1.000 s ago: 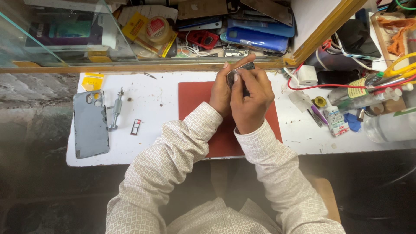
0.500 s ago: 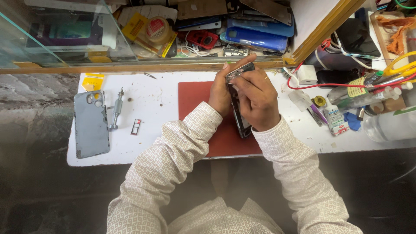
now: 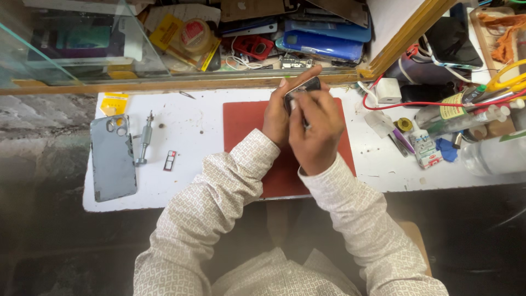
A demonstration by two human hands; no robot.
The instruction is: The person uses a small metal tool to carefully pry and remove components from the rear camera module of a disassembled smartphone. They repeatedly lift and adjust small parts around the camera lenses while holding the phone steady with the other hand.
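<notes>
- Surface (image 3: 219, 186) in the head view: a white board, scuffed and spotted, with a dark red mat (image 3: 246, 123) lying on its middle; a wooden rail (image 3: 164, 85) runs along its far edge, and dark floor lies below its near edge.
- Glass case (image 3: 82, 44) stands behind the rail at the left; boxes inside it show only dimly.
- Clutter beyond the rail: a blue case (image 3: 323, 44), a red part (image 3: 255, 46) and a round yellow-and-red tin (image 3: 192, 35).
- Left hand (image 3: 279, 118) and right hand (image 3: 315, 129) meet over the mat's far half, both fingers closed around a dark phone (image 3: 301, 87) held on edge; the right hand's grip covers most of it.
- Grey back cover (image 3: 112, 159) lies flat at the left end, a small metal tool (image 3: 145, 137) just beside it, and a small card tray (image 3: 170, 160) near that.
- At the right: a white charger (image 3: 389, 90), a red cable (image 3: 438, 104), a glue tube (image 3: 424, 145) and a clear bottle (image 3: 493, 156), well apart from the hands.
</notes>
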